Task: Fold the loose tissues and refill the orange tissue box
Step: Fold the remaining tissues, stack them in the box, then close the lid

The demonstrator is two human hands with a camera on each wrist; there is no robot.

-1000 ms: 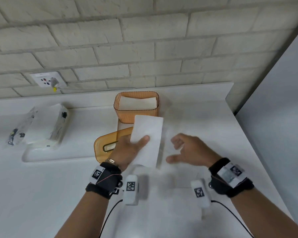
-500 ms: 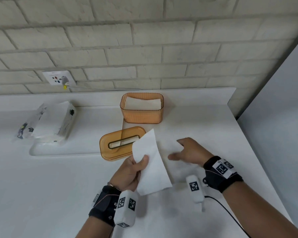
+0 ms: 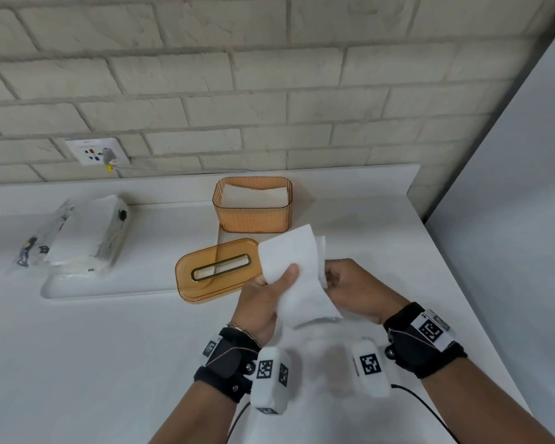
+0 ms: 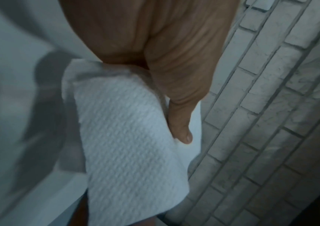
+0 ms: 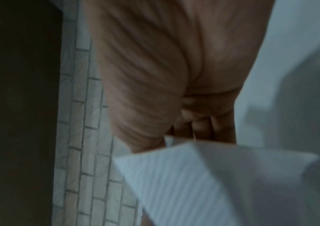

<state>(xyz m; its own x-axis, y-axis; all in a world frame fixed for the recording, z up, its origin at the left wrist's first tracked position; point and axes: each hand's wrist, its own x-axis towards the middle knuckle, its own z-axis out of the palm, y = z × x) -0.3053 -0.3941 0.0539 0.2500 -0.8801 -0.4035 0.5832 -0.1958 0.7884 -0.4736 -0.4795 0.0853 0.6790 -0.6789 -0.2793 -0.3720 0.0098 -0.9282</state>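
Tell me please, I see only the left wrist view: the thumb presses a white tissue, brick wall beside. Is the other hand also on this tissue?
Observer: Yes. In the head view the right hand holds the tissue's right edge; the left hand pinches its left side.
Operator: Where is the orange tissue box?
Observer: The orange tissue box stands open by the wall, beyond the hands, with white tissues inside.
Operator: And its lid?
Observer: The orange lid lies on the white counter, in front of the box and left of the tissue.
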